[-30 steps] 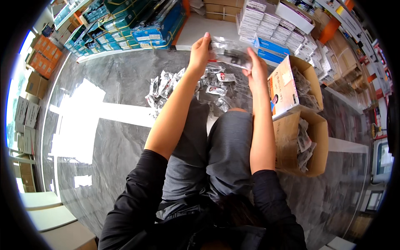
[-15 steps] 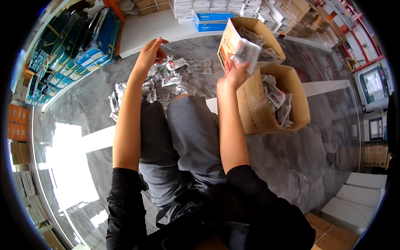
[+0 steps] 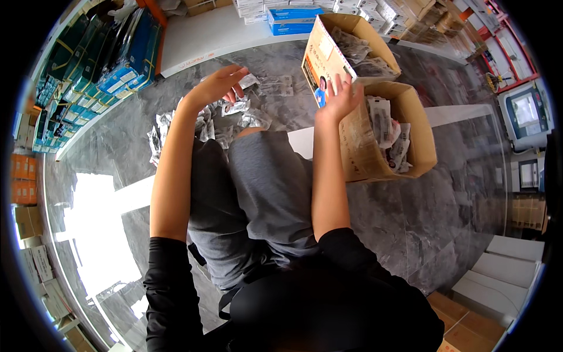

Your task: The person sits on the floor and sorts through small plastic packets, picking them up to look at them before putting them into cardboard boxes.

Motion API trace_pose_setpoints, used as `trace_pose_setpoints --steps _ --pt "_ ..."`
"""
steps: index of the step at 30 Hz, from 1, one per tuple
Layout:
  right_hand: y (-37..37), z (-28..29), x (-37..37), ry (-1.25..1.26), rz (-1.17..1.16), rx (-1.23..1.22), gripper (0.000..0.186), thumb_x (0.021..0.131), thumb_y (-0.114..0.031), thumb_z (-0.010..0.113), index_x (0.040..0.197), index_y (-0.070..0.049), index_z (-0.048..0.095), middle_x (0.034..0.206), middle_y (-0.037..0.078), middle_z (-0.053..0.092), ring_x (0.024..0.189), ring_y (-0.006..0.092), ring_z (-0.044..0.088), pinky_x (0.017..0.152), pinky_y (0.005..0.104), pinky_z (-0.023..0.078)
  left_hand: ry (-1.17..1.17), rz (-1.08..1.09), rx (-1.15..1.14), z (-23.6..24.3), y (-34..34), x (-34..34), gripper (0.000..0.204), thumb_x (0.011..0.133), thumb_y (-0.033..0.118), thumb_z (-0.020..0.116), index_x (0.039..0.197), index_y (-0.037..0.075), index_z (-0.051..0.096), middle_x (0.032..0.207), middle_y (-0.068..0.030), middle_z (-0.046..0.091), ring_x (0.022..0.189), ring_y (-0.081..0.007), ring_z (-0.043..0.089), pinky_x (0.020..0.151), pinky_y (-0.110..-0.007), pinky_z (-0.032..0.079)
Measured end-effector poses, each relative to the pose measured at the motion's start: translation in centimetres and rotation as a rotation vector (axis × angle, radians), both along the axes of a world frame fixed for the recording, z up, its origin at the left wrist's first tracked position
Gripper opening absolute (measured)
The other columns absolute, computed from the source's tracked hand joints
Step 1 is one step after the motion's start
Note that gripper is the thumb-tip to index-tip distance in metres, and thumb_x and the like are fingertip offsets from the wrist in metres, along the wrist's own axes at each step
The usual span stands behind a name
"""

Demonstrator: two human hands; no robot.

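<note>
My left hand (image 3: 219, 87) hovers over a spread of small clear plastic packets (image 3: 237, 108) on the floor; its fingers are loosely stretched and hold nothing that I can see. My left forearm covers part of the pile. My right hand (image 3: 340, 101) is raised beside the near cardboard box (image 3: 358, 144), fingers spread, with nothing in it. Inside that box, several bagged pieces (image 3: 381, 123) lie against the wall on my side. Just behind it stands a far cardboard box (image 3: 319, 53), which also holds packets (image 3: 355, 47).
Blue-green strapped cartons (image 3: 126, 64) fill a low shelf at left. A blue box (image 3: 293, 21) and stacked white boxes sit on a white ledge ahead. At the right are a grey machine with a screen (image 3: 526, 114) and white cartons (image 3: 498, 276).
The clear packet that was in my right hand has left it, and a pale packet now shows upright in the near box. My left hand has turned, its fingers now pointing right.
</note>
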State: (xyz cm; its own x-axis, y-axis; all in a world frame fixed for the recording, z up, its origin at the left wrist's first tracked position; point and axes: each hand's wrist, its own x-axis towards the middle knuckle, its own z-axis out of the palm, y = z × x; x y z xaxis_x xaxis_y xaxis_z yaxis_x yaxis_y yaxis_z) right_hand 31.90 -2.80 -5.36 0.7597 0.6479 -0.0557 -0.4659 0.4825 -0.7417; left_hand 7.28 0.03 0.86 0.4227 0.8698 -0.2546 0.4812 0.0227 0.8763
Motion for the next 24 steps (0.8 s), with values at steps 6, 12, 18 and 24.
trace_pose_setpoints --steps 6,12,18,24 --pt "2.3 -4.1 -3.5 -0.100 0.407 -0.242 0.041 0.078 -0.008 0.045 0.118 -0.003 0.036 0.093 0.014 0.060 0.080 0.0214 0.060 0.065 0.0293 0.044 0.061 -0.122 -0.129 -1.4 0.5 -1.2 0.042 0.088 0.042 0.037 0.111 0.008 0.048 0.075 -0.0067 0.060 0.061 -0.0122 0.055 0.061 -0.024 0.046" --pt "5.0 -11.0 -7.1 -0.230 0.776 -0.452 0.030 0.077 -0.010 0.047 0.106 -0.002 0.048 0.082 0.011 0.061 0.072 0.0175 0.059 0.057 0.0276 0.045 0.189 -0.038 -0.245 -3.4 1.8 -5.4 0.040 0.089 0.039 0.038 0.112 0.009 0.049 0.075 -0.0060 0.059 0.064 -0.0114 0.056 0.060 -0.024 0.047" --pt "6.9 -21.7 -8.8 -0.547 1.050 -0.782 0.024 0.075 -0.016 0.055 0.097 -0.007 0.056 0.080 0.004 0.061 0.069 0.0126 0.057 0.057 0.0252 0.046 0.190 0.015 -0.268 -4.5 2.9 -6.7 0.042 0.087 0.043 0.039 0.111 0.011 0.051 0.083 -0.0052 0.059 0.069 -0.0119 0.056 0.066 -0.025 0.044" --pt "9.9 -27.5 -9.1 -0.413 0.718 -1.125 0.028 0.070 -0.023 0.062 0.094 -0.010 0.056 0.078 0.003 0.057 0.072 0.0164 0.051 0.062 0.0324 0.043 0.064 -0.043 -0.289 -4.5 3.3 -7.2 0.040 0.090 0.038 0.036 0.114 0.008 0.048 0.088 -0.0055 0.059 0.076 -0.0133 0.056 0.072 -0.026 0.042"
